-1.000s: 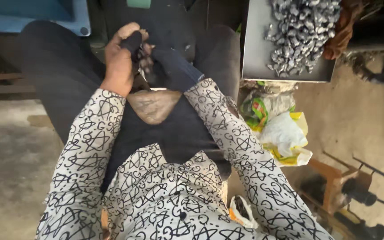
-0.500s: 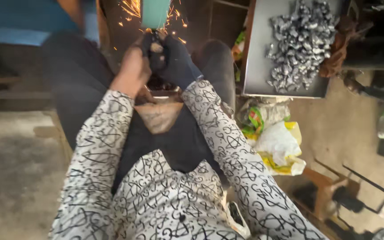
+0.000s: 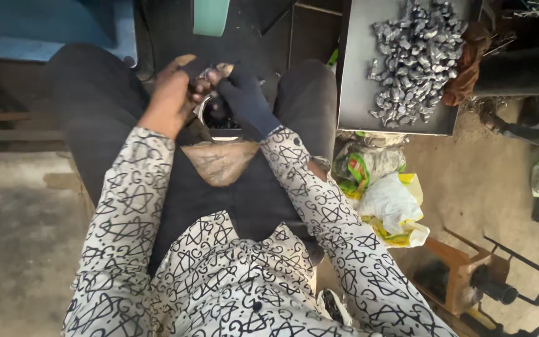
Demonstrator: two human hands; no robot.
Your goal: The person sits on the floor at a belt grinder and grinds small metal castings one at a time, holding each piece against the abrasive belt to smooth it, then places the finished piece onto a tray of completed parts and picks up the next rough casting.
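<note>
This is a small metalworking workshop. A green grinding belt (image 3: 211,16) runs just ahead of the seated worker, a flat steel tray (image 3: 357,93) holds a heap of small grey metal parts (image 3: 414,59), and the floor (image 3: 488,181) is bare, dusty concrete littered with plastic bags (image 3: 391,203).

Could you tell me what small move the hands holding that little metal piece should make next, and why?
Probably lift the small metal piece up to the green belt: the left hand and gloved right hand pinch it together just below the belt, apart from it.
</note>
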